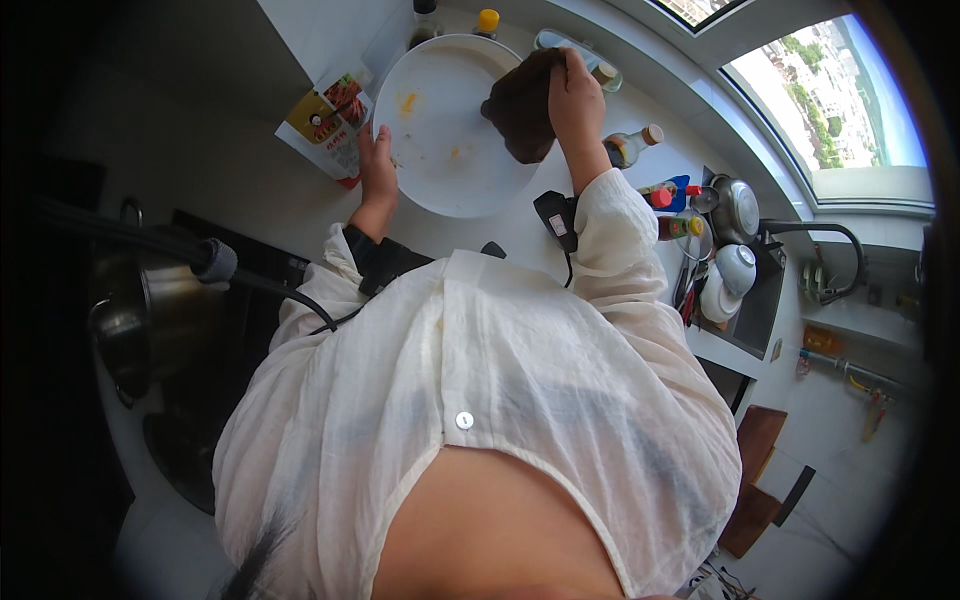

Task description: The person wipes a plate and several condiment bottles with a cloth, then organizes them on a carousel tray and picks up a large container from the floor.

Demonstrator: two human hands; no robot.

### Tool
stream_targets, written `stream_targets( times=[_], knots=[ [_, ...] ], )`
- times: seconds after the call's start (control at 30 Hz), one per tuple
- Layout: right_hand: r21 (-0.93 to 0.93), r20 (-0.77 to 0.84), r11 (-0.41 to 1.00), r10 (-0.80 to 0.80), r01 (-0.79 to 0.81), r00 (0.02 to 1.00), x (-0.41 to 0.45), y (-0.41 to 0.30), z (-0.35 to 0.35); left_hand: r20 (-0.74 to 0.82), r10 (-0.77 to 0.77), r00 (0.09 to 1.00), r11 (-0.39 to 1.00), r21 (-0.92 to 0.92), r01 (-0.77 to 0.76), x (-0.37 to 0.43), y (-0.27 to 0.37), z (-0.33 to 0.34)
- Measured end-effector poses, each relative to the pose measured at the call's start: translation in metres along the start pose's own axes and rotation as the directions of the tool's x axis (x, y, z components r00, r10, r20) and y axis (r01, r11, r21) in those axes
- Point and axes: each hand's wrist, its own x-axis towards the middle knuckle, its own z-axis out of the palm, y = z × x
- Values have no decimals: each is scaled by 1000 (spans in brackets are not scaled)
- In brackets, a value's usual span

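A large white round pan or tray [450,187], tilted up, shows yellow-orange stains and small specks on its inner face. My left hand [379,171] grips its left rim, with the thumb on the near side. A dark brown cloth [521,109] hangs bunched from my right hand [577,90], in front of the pan's right side. Just left of my left hand stands a printed food pouch [324,129]. Whether the cloth touches the pan's surface cannot be told.
Bottles with a yellow cap [487,22] and a cork-coloured cap [634,144] stand around the pan. More condiment bottles [679,226], stacked bowls [735,271] and a sink with a black faucet [855,259] lie right. A metal pot [176,315] sits left, and a dark cable [292,296] crosses there.
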Motion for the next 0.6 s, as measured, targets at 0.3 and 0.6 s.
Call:
stream_targets(
  times=[0.3, 0.6],
  knots=[
    [679, 456, 435, 382, -591, 804, -10, 32, 72, 133, 215, 967, 957, 170, -237, -22, 26, 23],
    [185, 139, 902, 369, -390, 919, 2, 37, 83, 315, 254, 915, 897, 277, -344, -31, 38, 30]
  ],
)
